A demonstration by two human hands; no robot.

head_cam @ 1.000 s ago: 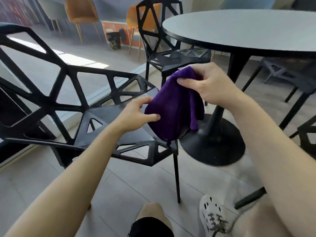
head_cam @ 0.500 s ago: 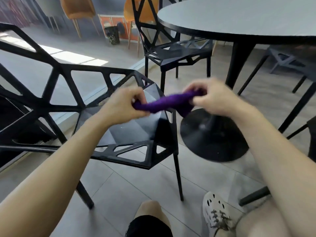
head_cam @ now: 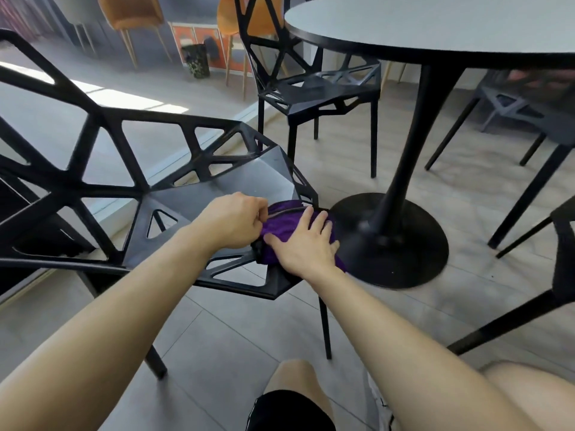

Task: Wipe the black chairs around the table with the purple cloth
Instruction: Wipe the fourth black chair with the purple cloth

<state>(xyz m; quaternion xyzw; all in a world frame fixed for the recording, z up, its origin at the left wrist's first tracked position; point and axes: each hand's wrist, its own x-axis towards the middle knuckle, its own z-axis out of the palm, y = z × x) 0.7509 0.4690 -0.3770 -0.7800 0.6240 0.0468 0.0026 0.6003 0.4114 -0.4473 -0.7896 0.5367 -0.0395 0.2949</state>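
While the soft purple cloth [head_cam: 281, 227] is being pressed flat against the front corner of the nearest black lattice-framed chair [head_cam: 217, 194], part of it is being left hanging over the seat edge, on the side facing the black pedestal of the round grey-topped counter [head_cam: 435, 23]. The cloth is being covered by the right hand [head_cam: 303, 244], with fingers straight and spread. Its left edge is being pinched by the curled fingers of the left hand [head_cam: 231, 220].

Several slips are being risked from here. The overhanging fold could be dragged off the corner and dropped onto the grey tiled floor [head_cam: 217, 337] if the pinch is being released while the palm is being pushed outward. Fabric could be snagged in the triangular cut-outs of the seat, since a bunched cloth is being worked right beside them. The chair could be shoved on its thin legs if too much weight is being leaned on that corner. A second black lattice chair [head_cam: 320, 88] beyond is being left unwiped, as far as can be judged.
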